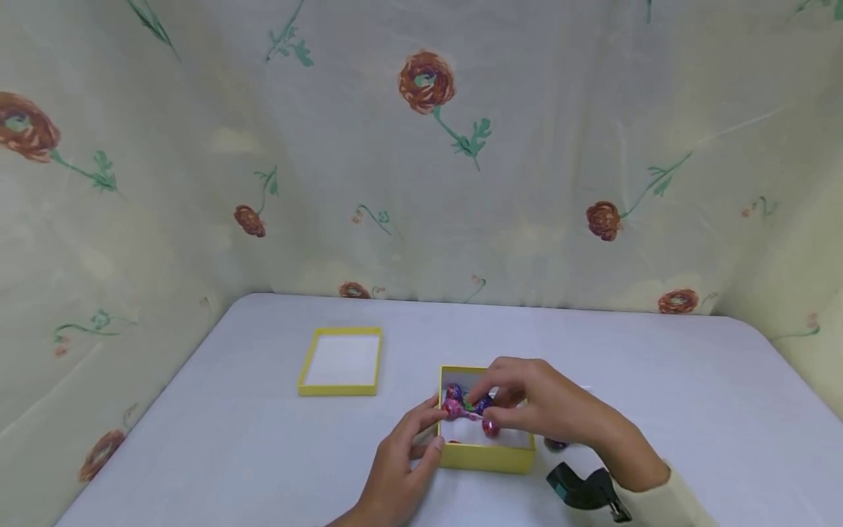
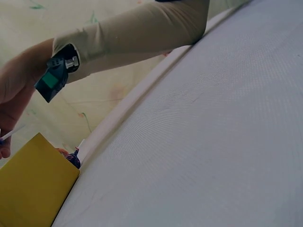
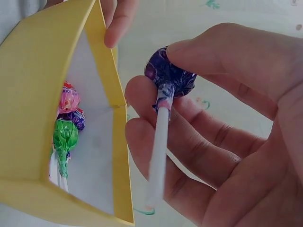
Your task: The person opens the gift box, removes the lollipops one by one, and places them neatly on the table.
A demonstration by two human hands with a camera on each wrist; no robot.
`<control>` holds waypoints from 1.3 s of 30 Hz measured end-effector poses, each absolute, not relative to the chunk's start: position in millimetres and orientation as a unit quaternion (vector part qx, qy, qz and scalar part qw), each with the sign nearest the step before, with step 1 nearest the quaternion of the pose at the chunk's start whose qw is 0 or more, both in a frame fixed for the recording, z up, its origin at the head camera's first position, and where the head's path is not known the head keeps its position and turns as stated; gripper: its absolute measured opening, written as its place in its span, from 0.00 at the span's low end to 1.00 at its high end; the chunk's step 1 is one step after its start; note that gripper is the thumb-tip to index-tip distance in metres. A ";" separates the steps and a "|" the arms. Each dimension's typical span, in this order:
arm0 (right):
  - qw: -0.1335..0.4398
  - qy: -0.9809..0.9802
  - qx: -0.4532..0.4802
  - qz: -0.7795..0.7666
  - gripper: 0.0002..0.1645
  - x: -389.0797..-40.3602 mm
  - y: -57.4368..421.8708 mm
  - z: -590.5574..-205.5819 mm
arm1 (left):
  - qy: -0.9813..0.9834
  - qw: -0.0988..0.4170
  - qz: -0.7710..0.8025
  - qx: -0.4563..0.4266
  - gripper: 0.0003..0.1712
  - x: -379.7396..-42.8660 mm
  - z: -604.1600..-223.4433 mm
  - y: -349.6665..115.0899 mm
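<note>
Purple printed film wraps the held lollipop (image 3: pixel 171 75); markings show on the film, but no lettering is legible. The right hand (image 1: pixel 536 399) pinches it by the wrapped head between thumb and fingers, white stick projecting freely, and is positioned over the yellow box (image 1: pixel 487 460).

Box contents: wrapped lollipops on a white interior. The right wrist view identifies a pink lollipop (image 3: pixel 70 100), a green lollipop (image 3: pixel 65 135) and another purple one between them; the head view adds a red-wrapped head (image 1: pixel 490 428) toward the front. The exact count cannot be determined, as fingers cover part of the group.

The left hand (image 1: pixel 403 457) rests against the box's left side, fingers relaxed and slightly spread, thumb near the front corner.

The left wrist view shows dark and reddish wrapped items (image 2: pixel 73 158) outside the box; in the head view, the forearm largely covers this area. A black wrist device (image 1: pixel 589 489) with a teal panel sits at the right sleeve (image 2: pixel 132 40).

Farther left, the yellow-rimmed lid (image 1: pixel 337 390) lies white inside upward on the white table (image 1: pixel 230 439). Floral sheeting (image 1: pixel 514 219) stands behind.
</note>
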State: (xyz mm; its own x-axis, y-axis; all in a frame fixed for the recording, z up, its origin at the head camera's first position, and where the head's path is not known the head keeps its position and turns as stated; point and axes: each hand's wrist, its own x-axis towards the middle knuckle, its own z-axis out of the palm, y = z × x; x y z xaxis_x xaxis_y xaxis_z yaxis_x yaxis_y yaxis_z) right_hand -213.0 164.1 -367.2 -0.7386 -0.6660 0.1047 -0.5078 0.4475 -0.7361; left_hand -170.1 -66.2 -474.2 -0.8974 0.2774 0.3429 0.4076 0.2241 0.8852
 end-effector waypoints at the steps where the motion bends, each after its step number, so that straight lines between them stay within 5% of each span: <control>1: 0.098 0.846 -0.346 -0.394 0.10 -212.4 164.8 -367.1 | -0.780 0.056 -0.582 -0.221 0.17 -170.3 -474.4 -65.8; 20: 0.092 0.878 -0.313 -0.350 0.13 -197.0 190.9 -372.0 | -0.793 0.042 -0.572 -0.206 0.16 -172.9 -475.4 -66.6; 39: 0.005 0.868 -0.373 -0.327 0.15 -178.1 223.6 -389.2 | -0.787 0.049 -0.578 -0.210 0.17 -171.4 -476.9 -65.2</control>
